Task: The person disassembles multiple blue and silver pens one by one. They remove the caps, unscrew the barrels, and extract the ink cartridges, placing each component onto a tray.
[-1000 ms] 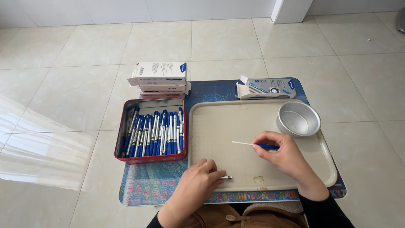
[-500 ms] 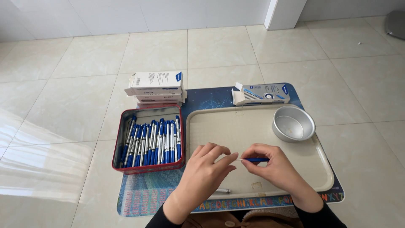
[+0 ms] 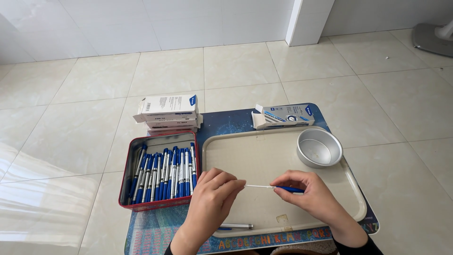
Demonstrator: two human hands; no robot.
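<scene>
Just above the near half of the cream plastic tray (image 3: 283,151), both hands meet over a thin white pen refill (image 3: 258,187). The left hand (image 3: 212,198) has its fingers pinched narrow on the refill's left end, while the right hand (image 3: 311,193) closes its fingers on the blue end piece (image 3: 290,190) at the refill's right end. The refill lies nearly level between them, clear of the tray floor as far as one can tell.

Near the tray's front rim, just below the left hand, lies a silver pen barrel (image 3: 237,226). An empty round metal bowl (image 3: 319,148) sits in the tray's far right corner, well apart from the hands. Beside the tray on the left stands a red tin (image 3: 158,172) packed with blue pens (image 3: 165,172), near the left wrist. Behind the tin a stack of white cartons (image 3: 167,112) rests partly on the tiled floor (image 3: 236,66), and an opened pen box (image 3: 282,116) lies just beyond the tray's far rim. All of it sits on a low desk (image 3: 226,125) with a blue patterned top. Nothing lies between the hands and the camera.
</scene>
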